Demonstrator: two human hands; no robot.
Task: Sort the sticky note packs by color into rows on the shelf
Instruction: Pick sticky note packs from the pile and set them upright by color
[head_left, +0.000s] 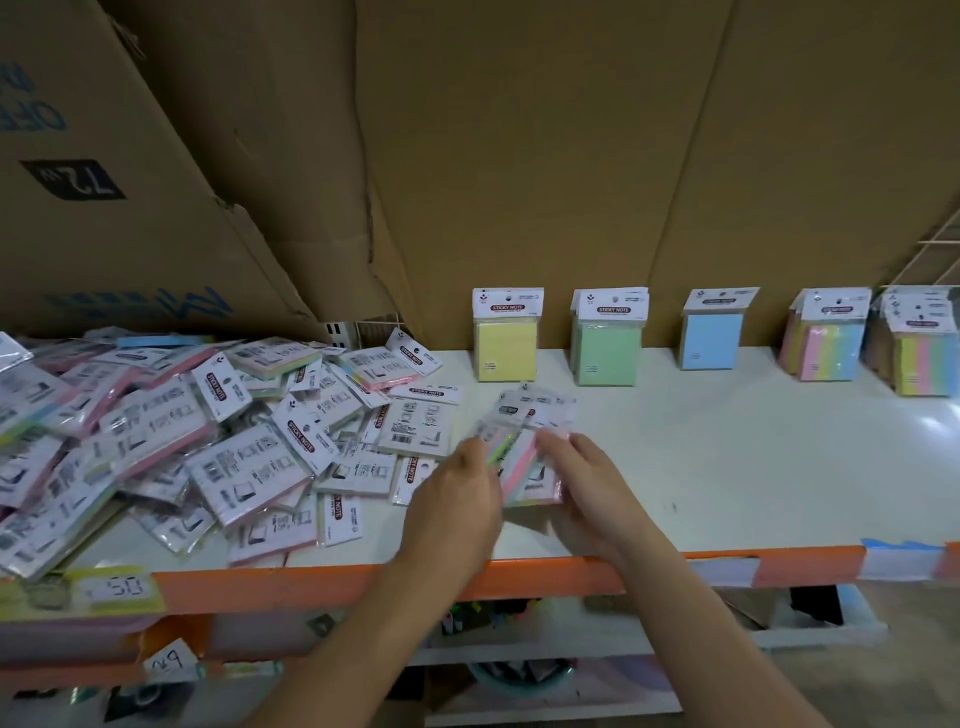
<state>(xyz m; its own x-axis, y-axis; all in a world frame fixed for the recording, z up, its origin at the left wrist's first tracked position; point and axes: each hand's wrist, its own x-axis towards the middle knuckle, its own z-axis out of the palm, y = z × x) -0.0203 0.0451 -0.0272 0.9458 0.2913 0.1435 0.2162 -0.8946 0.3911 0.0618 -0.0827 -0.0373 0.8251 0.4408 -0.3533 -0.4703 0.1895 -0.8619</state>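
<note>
Sorting is barely starting: 5 colour rows (607, 340) are leaning along the shelf's (727, 467) back edge, while a big heap (182, 441) is covering its left end. Both hands, left (457, 499) and right (587, 499), are gripping blurred packs (527, 457) mid-shelf.

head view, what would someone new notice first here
First the big jumbled heap of sticky note packs covering the left half of the white shelf. Next, both hands, left hand and right hand, holding a few blurred packs at centre. Behind them, packs stand against the cardboard: yellow, green, blue, multicolour.
</note>
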